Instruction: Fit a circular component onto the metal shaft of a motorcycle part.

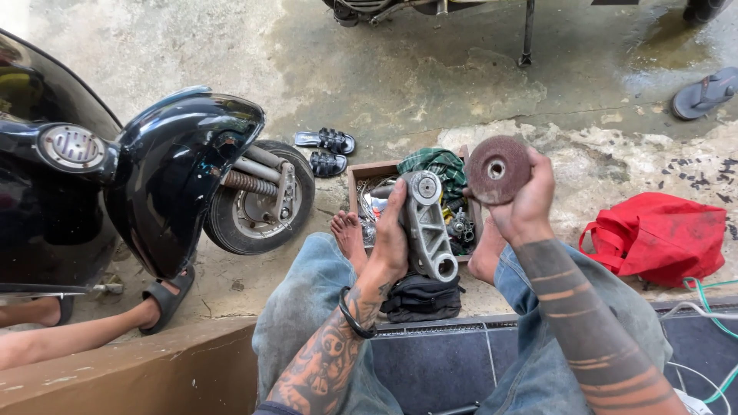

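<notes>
Grinding disc [497,169], round and rust-brown, is pinched in the right hand [523,201] at one o'clock, while the left hand [390,240] grasps a grey metal bracket [427,223] beside it.

Stained concrete floor [430,84]; on it a wooden box [367,170], black sandals [327,151], red bag [661,234], grey slipper [706,92].

Scooter wheel [257,197] left of toolbox [369,173], bag [661,234] right, sandals [327,151] behind

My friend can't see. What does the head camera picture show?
A seated person's left hand holds a grey metal bracket and the right hand holds a round reddish grinding disc, above an open toolbox. A black scooter stands to the left.
</notes>
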